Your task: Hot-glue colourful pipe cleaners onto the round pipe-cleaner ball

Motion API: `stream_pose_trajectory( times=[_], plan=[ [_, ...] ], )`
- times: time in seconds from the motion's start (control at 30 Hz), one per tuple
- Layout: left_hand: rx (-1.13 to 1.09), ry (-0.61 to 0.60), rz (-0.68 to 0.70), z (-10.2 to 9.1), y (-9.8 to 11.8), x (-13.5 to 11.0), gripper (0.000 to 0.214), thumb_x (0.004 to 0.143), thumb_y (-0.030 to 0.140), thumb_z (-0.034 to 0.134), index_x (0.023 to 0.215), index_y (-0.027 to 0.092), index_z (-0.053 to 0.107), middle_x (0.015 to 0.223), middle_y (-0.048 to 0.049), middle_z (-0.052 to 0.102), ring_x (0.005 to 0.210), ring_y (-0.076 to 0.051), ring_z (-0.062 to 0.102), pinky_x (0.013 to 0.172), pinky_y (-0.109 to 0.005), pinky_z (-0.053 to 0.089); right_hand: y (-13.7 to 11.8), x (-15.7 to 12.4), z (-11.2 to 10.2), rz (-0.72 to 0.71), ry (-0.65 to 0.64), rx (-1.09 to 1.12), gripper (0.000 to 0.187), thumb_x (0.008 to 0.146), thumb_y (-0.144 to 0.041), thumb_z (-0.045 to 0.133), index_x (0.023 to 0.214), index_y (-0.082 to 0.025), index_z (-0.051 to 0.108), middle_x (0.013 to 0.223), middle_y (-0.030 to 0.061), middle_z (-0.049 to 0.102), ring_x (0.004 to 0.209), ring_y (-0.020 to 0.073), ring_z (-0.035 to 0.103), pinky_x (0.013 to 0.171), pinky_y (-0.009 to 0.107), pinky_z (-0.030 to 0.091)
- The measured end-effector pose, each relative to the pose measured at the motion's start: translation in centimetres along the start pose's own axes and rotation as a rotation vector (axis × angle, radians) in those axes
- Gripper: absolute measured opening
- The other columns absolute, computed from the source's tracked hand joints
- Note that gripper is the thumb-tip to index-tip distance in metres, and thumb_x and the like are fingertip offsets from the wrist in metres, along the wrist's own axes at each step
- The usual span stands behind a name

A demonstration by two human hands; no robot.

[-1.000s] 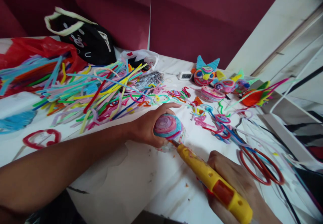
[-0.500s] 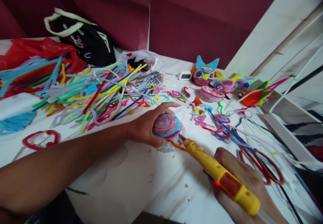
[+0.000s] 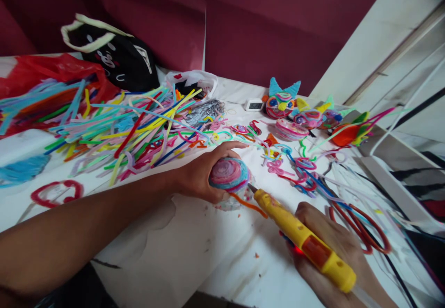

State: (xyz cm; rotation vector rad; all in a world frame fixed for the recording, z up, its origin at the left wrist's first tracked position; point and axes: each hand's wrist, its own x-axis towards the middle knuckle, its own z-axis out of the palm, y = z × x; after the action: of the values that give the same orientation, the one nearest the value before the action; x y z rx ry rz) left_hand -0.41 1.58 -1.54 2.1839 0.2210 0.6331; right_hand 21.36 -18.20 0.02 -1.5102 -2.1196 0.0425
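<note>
My left hand (image 3: 205, 173) is wrapped round a ball (image 3: 229, 174) covered in coiled pink, blue and purple pipe cleaners; its lower part looks clear and uncovered. An orange pipe cleaner (image 3: 251, 204) sticks out from the ball's lower edge towards the right. In my right hand (image 3: 323, 243) is a yellow hot glue gun (image 3: 299, 234), a red light glowing beneath it and a glue stick coming out of its back end. The gun's nozzle points at the ball's right lower side; whether it touches is hard to tell.
A heap of colourful pipe cleaners (image 3: 139, 122) spreads over the left, near a red plastic bag (image 3: 62, 72) and a black tote bag (image 3: 118, 58). Decorated balls (image 3: 281, 104) and a small white digital clock (image 3: 254, 105) stand at the back. Red-brown loops (image 3: 368, 229) lie at right.
The glue gun's tip has shifted very slightly and more of the orange pipe cleaner shows clear of it. My left hand keeps its hold on the ball.
</note>
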Motion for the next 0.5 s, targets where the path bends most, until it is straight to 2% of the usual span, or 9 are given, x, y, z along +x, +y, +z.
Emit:
stream_pose_trajectory(
  times=[0.13,0.3,0.5],
  plan=[
    [-0.008,-0.014,0.000,0.01,-0.10,-0.08,0.094,0.062,0.027,0.076,0.143,0.026,0.028,0.123,-0.0101,0.053,0.102,-0.027,0.059,0.085,-0.038,0.050,-0.01,-0.04,0.17,-0.014,0.035,-0.034,0.014,0.085,-0.011,0.048,0.077,-0.022,0.043,0.067,-0.0014,0.050,0.058,0.0123,0.055,0.051,0.025,0.040],
    [-0.008,-0.019,0.008,-0.01,0.01,-0.03,0.093,0.061,0.027,0.076,0.141,0.026,0.029,0.122,-0.0100,0.055,0.101,-0.027,0.059,0.082,-0.037,0.050,0.15,-0.07,0.31,0.017,0.015,0.016,0.012,0.084,-0.012,0.048,0.077,-0.021,0.044,0.071,-0.0009,0.050,0.056,0.0110,0.054,0.050,0.025,0.038],
    [0.005,-0.018,-0.001,0.00,0.02,-0.06,0.094,0.061,0.026,0.075,0.142,0.027,0.028,0.123,-0.0099,0.054,0.103,-0.027,0.059,0.083,-0.037,0.050,0.08,-0.11,0.84,0.001,0.083,-0.025,0.011,0.082,-0.010,0.047,0.080,-0.022,0.046,0.067,-0.0018,0.048,0.054,0.0121,0.053,0.049,0.026,0.037]
  ],
)
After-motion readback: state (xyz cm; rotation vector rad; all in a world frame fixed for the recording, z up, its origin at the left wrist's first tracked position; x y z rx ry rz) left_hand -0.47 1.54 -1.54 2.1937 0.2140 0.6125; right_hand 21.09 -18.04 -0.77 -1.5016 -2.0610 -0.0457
